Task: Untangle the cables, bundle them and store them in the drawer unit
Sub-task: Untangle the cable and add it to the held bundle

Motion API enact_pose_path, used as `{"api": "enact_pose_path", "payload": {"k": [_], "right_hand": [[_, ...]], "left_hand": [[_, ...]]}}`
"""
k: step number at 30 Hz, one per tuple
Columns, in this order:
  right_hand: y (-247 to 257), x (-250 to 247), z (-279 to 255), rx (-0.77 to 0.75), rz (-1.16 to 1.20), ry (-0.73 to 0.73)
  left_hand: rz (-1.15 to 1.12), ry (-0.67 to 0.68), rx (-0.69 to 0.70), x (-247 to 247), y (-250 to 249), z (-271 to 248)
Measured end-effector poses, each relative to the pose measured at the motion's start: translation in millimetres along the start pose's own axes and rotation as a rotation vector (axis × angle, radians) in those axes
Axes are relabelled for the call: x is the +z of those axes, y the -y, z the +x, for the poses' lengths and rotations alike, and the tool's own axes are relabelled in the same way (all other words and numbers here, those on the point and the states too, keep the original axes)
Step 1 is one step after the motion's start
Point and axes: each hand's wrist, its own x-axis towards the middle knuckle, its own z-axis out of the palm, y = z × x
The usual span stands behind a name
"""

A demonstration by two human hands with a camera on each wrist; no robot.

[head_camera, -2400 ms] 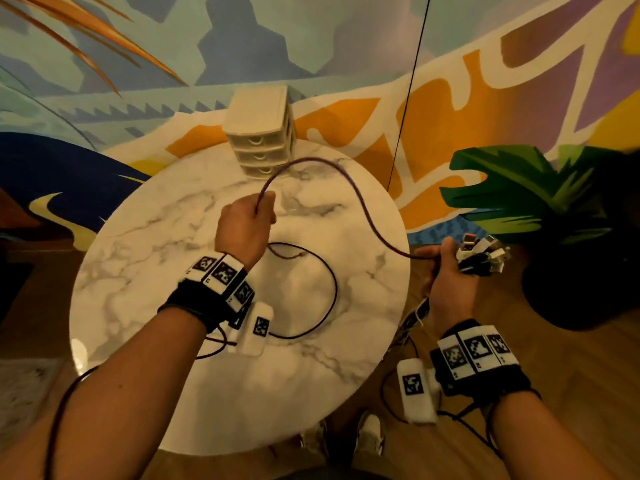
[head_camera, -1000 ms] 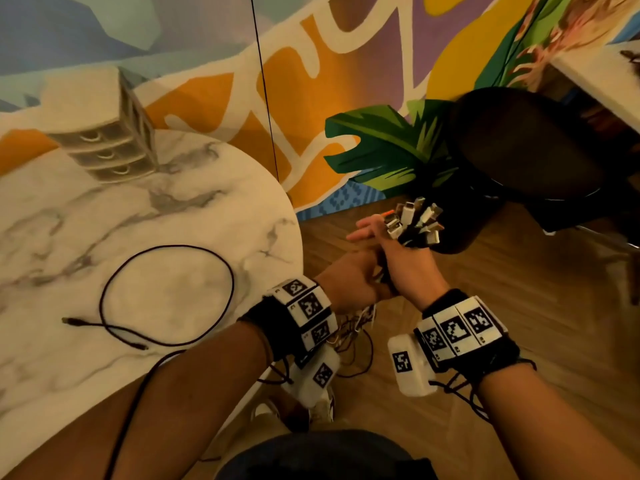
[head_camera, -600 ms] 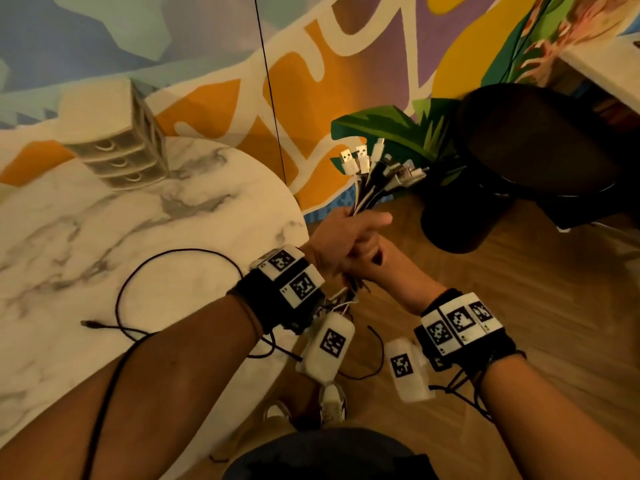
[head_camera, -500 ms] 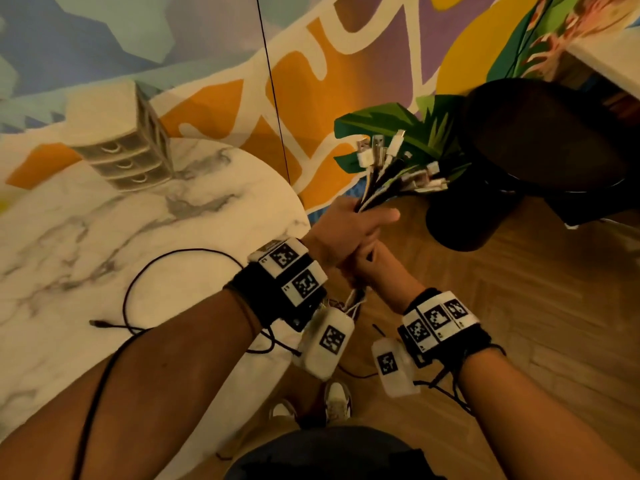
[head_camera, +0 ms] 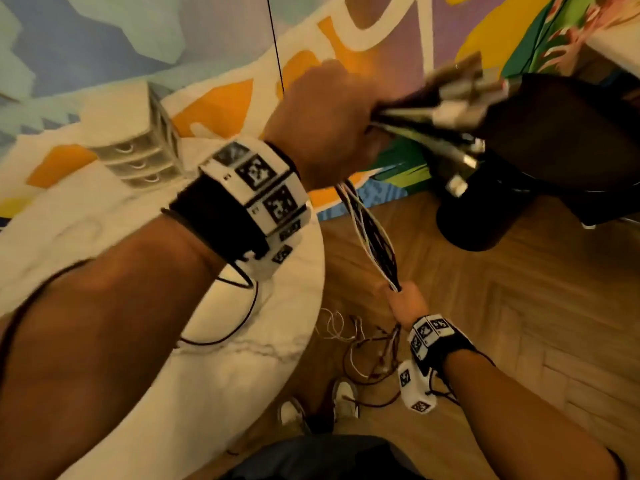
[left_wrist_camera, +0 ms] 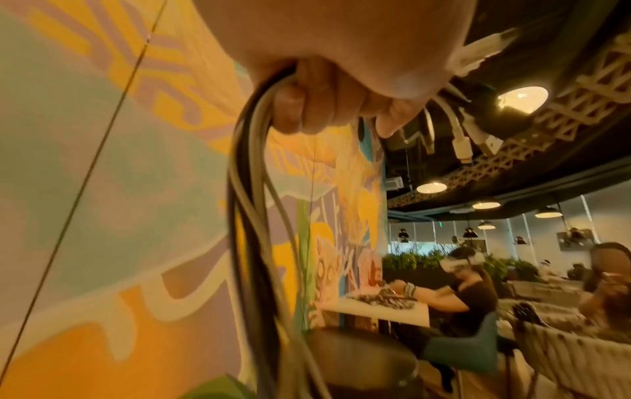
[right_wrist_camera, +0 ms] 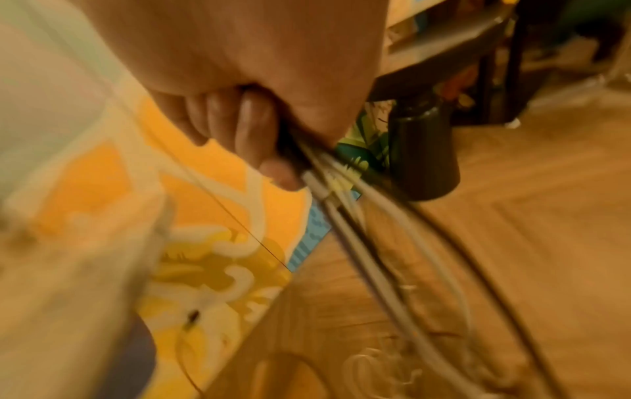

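My left hand (head_camera: 329, 123) is raised high and grips a bunch of black and white cables (head_camera: 372, 233) just below their plug ends (head_camera: 457, 98), which fan out to the right. The same fist (left_wrist_camera: 328, 108) shows in the left wrist view with the cables (left_wrist_camera: 252, 216) hanging from it. Lower down, my right hand (head_camera: 403, 299) grips the same bunch, stretched taut between both hands; in the right wrist view its fingers (right_wrist_camera: 252, 129) curl round the cables (right_wrist_camera: 358, 229). Loose tails (head_camera: 367, 348) lie on the floor. One black cable (head_camera: 235, 327) lies on the marble table. The cream drawer unit (head_camera: 138, 147) stands at the table's far side.
The round marble table (head_camera: 104, 254) fills the left. A black stool (head_camera: 554, 140) stands close on the right, over a wooden floor (head_camera: 519, 306). A painted wall runs behind. My shoes (head_camera: 343, 400) are below, near the cable tails.
My left hand has risen with the plug ends. My right hand has slid down the bunch, away from the left, so the cables now stretch between them.
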Motion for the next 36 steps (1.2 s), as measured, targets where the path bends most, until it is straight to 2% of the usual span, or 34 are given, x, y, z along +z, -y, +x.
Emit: {"api": "enact_pose_path", "payload": {"k": [2,3,4,6,8,11,13,14,16,19,23,28,31,34,36], "right_hand": [[9.4,-6.5,5.9,0.023,0.062,-0.059],[12.4,-7.6,8.8,0.022,0.081,-0.062],[15.8,-8.2,6.7,0.016,0.100,-0.040],[21.3,-7.1,-0.1,-0.026,0.204,-0.019],[36.1,-12.9,-14.4,-0.152,0.367,-0.037],[64.6,-30.8,-37.3,-0.328,0.439,0.021],[80.5,-41.2,-51.3,-0.417,0.378,0.068],[85.9,-44.6,-54.5,-0.444,0.328,0.095],[93.4,-45.9,-57.6,-0.480,0.278,0.115],[95.3,-40.6,-59.3,-0.524,0.388,0.128],[49.4,-9.4,-46.0,-0.392,0.398,0.128],[-33.2,8.2,1.1,-0.059,0.190,0.026],[-66.8,5.4,24.6,0.078,0.174,-0.004],[-87.6,4.4,44.7,0.202,0.152,-0.002],[-82.7,4.9,47.4,0.253,0.202,-0.011]], "left_hand": [[-0.026,0.006,0.070,22.5,-11.4,-14.2],[-0.010,0.088,0.086,38.1,-16.5,-23.2],[0.031,0.254,0.062,52.1,-23.2,-31.3],[0.051,0.519,-0.051,88.0,-26.3,-52.2],[-0.069,0.603,-0.222,117.0,-19.6,-66.5],[-0.428,0.501,-0.465,132.7,-16.9,-68.8],[-0.684,0.486,-0.651,131.2,-21.9,-61.3],[-0.715,0.503,-0.713,128.5,-25.3,-55.8],[-0.724,0.496,-0.711,128.2,-26.6,-49.2],[-0.670,0.384,-0.597,125.8,-31.6,-41.2],[-0.549,0.245,-0.441,103.9,-37.2,-23.4],[-0.555,-0.020,-0.395,62.0,-19.4,8.4],[-0.580,-0.154,-0.389,47.0,-13.5,18.8],[-0.593,-0.165,-0.417,40.2,-10.1,22.8],[-0.596,-0.142,-0.435,37.6,-9.2,22.6]]}}
